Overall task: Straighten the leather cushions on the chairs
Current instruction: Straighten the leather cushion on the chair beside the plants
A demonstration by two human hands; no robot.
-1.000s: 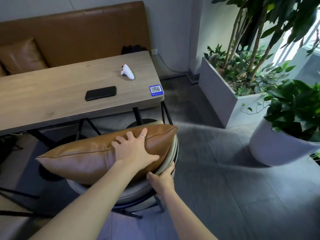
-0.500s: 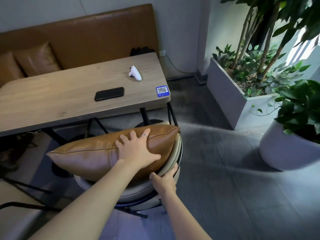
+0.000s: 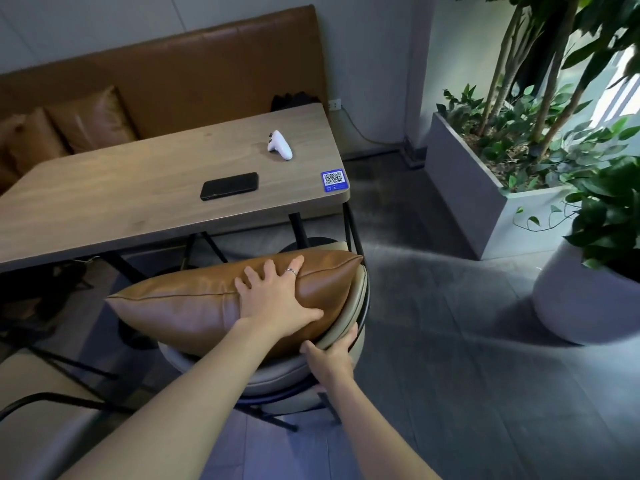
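A tan leather cushion [image 3: 180, 306] lies across a chair [image 3: 360, 289] with a beige padded backrest and black metal frame, its left end sticking out past the seat. My left hand [image 3: 277, 299] rests flat on the cushion's right half with fingers spread and a ring showing. My right hand [image 3: 329, 358] grips the lower edge of the chair's backrest, just under the cushion's right corner. Two more leather cushions [image 3: 93, 119] lean on the brown bench behind the table.
A wooden table [image 3: 121, 202] stands just beyond the chair, carrying a black phone [image 3: 229, 186], a white controller [image 3: 280, 145] and a blue QR sticker [image 3: 333, 180]. A grey planter box [image 3: 467, 188] and a white plant pot [image 3: 581, 306] stand on the right. Grey floor lies between.
The view has shifted so the scene sits further right and lower. Both hands keep the same hold on the cushion and chair.
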